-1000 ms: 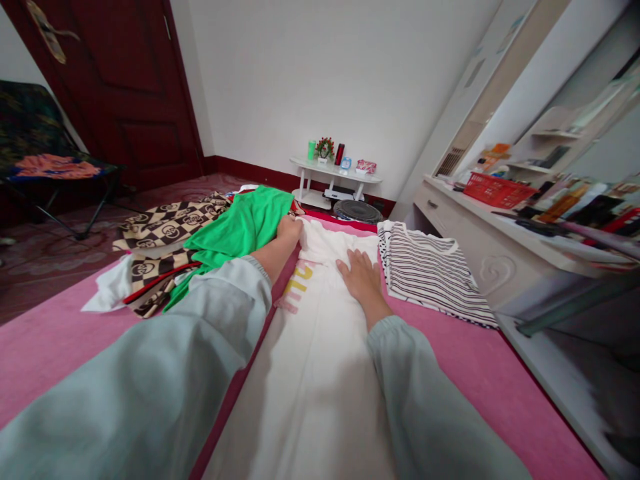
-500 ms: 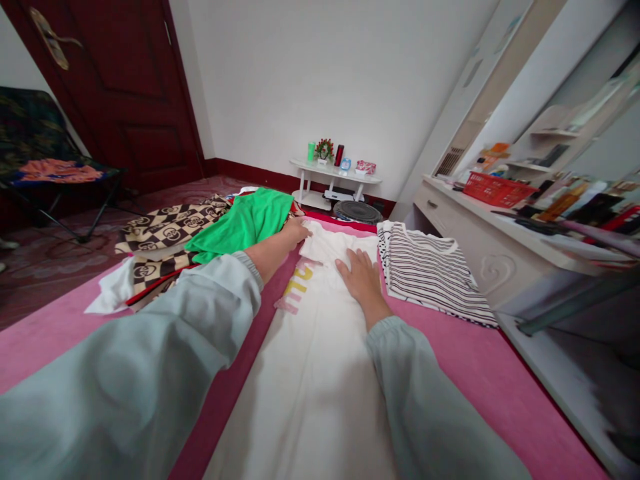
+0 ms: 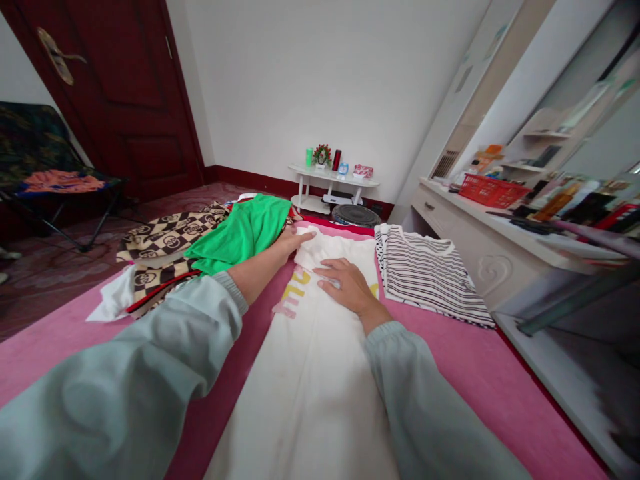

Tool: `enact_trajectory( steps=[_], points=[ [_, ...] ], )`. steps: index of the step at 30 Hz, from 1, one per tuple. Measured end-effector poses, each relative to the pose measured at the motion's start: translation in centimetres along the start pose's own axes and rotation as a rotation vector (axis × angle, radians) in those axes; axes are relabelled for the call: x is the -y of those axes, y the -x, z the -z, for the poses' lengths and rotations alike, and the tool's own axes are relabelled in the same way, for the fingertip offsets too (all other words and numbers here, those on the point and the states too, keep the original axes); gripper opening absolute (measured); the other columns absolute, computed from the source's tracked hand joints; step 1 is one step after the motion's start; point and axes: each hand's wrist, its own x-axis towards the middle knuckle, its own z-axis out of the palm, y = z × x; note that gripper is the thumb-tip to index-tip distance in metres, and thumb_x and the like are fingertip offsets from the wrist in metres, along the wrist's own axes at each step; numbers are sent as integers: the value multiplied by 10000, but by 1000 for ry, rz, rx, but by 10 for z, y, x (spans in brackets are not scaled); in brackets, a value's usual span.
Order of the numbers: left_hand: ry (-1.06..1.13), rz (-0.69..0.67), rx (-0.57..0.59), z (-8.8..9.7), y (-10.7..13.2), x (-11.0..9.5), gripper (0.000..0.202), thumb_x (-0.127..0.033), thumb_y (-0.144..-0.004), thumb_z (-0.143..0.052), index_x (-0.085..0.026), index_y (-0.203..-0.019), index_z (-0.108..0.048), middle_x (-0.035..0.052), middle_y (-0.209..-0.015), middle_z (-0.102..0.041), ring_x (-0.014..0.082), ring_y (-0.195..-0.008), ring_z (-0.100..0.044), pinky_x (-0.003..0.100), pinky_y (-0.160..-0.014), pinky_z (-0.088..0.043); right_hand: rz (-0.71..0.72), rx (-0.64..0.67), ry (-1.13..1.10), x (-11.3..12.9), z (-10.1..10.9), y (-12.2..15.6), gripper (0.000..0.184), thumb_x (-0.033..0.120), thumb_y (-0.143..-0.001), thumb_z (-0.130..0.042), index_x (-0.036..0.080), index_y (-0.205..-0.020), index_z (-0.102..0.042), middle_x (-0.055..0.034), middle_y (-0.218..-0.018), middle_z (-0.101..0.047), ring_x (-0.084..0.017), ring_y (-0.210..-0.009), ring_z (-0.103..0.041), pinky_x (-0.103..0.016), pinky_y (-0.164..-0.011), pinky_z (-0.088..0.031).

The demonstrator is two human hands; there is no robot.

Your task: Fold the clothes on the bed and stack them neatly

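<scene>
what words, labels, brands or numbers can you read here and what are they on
No whole word, brand or number can be read.
White garment: yellow and pink letters, turned and only partly visible; no sure reading.
Checkered cloth: round emblems, too blurred to read.
Bottles on the dresser: any labels are too small and blurred.

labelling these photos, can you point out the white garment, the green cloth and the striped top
White garment (image 3: 315, 373): head view, on its plain near part.
Green cloth (image 3: 244, 233): head view, on its middle.
Striped top (image 3: 426, 268): head view, on its striped front below the neckline.
</scene>
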Motion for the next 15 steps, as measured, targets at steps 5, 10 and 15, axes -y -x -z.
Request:
enact_trajectory(
  steps=[5,10,15],
  points=[
    [-167,-184,20,6,13,7,955,-87,-456,-828,-190,-1327,-451,84,-1189,-616,210,-1022,-596,272,-848,-491,-35,-10,-37,1,0,0,314,384,-898,-517,315,-1177,-644,2,-1303,-551,-185,-1183,-467,-318,-1008,-355],
    [-45,-85,32,4,19,9,845,-26,-587,-685,-164,-1374,-408,72,-1049,-680,179,-802,-651,237,-662,-528,-61,-124,-167,-2,-2,0,334,370,-942,-415,248,-1117,-672,-18,-1169,-639,-163,-1101,-528,-285,-979,-380],
    [-21,-300,45,-1,27,-1,857,33,-614,-543,-201,-1420,-370,48,-1215,-632,161,-936,-643,199,-753,-518,-239,-203,-497,-13,-11,-2,432,460,-948,-345,211,-1128,-647,-35,-1167,-653,-178,-1094,-566,-299,-976,-397]
  ],
)
